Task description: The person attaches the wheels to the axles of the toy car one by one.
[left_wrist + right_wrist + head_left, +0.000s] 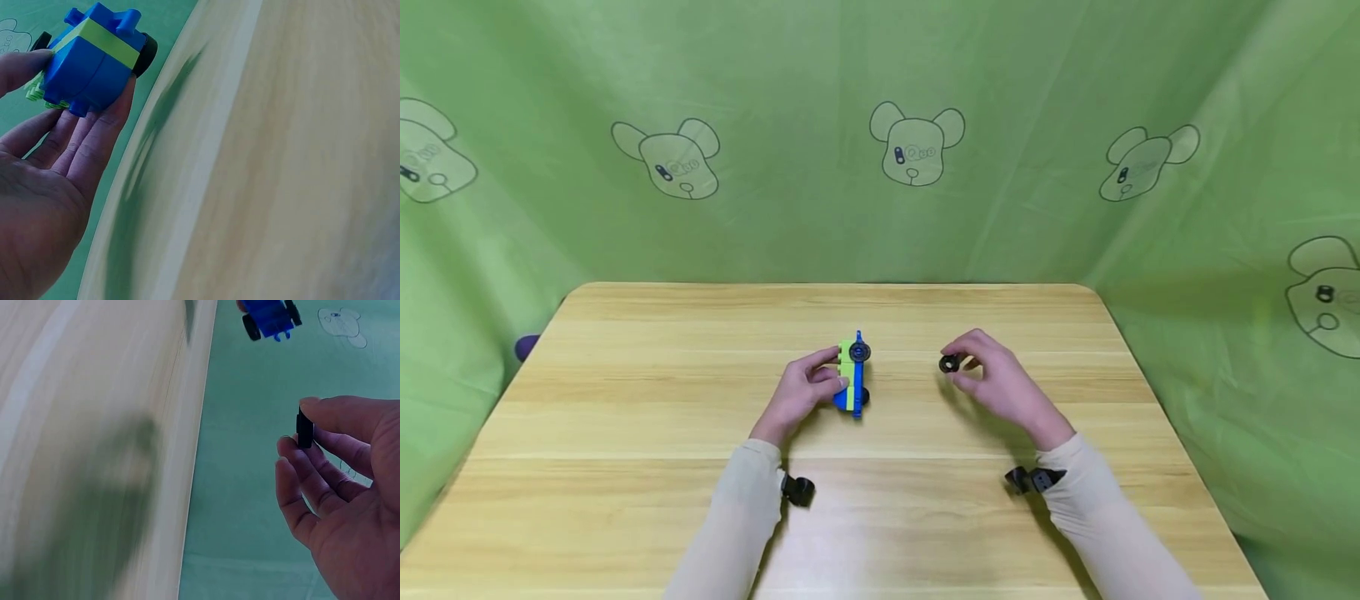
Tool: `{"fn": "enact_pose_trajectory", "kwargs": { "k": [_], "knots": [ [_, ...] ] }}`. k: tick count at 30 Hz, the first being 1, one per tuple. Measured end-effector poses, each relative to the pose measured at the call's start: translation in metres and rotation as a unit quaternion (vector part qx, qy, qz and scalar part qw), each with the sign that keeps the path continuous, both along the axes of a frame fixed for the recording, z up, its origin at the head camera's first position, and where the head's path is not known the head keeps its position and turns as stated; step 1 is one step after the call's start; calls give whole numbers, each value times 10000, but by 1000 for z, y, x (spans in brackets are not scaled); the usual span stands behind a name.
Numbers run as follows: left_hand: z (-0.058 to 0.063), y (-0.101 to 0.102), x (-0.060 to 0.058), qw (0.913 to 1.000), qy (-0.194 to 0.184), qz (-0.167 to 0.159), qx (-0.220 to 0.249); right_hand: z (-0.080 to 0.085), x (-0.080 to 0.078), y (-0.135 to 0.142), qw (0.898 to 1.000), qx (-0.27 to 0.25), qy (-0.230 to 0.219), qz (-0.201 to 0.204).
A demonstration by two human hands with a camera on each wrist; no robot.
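My left hand grips a toy car built of blue and lime-green blocks, thumb on one side and fingers on the other. Black wheels are on the car; one with a blue hub faces up in the head view. Seen from the left wrist, the blue end of the car points at the camera, above the palm. To the right, my right hand pinches a small black wheel between thumb and fingertips, its ring shape and centre hole showing in the head view. A gap separates it from the car.
Both hands are over a light wood-grain table. Green curtains with printed bear heads stand behind it and at the sides. A purple object shows past the left table edge. A small black camera is strapped to each wrist.
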State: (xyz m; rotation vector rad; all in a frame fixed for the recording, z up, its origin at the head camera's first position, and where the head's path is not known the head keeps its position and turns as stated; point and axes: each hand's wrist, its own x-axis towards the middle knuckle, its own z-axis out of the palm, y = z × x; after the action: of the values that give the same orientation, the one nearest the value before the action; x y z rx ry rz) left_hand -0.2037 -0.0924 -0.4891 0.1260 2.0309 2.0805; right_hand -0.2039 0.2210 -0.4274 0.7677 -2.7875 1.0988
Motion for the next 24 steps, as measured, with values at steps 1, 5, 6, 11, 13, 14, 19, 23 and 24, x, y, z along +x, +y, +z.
{"fn": "enact_pose_trajectory", "kwargs": {
  "k": [1,5,6,11,13,14,19,23,24],
  "knots": [
    [0,0,0,10000,6,-8,-10,0,2,-1,10000,6,35,28],
    [1,1,1,10000,41,-71,-50,4,8,-7,9997,51,186,140],
    [1,1,1,9999,54,-89,-55,4,10,-9,9996,50,222,178],
    [1,3,0,9997,190,-141,-60,6,17,-16,9990,6,309,328],
    [0,3,0,9996,234,-140,-42,6,18,-19,9989,-3,300,357],
    [0,4,0,9996,243,-135,-27,5,19,-19,9989,3,292,358],
    [0,6,-1,9997,130,-90,189,3,22,-23,9990,35,225,383],
    [0,8,0,9994,45,-79,344,2,24,-27,9988,61,224,426],
    [0,9,0,9993,33,-80,359,2,25,-28,9988,75,223,432]
  ]
}}
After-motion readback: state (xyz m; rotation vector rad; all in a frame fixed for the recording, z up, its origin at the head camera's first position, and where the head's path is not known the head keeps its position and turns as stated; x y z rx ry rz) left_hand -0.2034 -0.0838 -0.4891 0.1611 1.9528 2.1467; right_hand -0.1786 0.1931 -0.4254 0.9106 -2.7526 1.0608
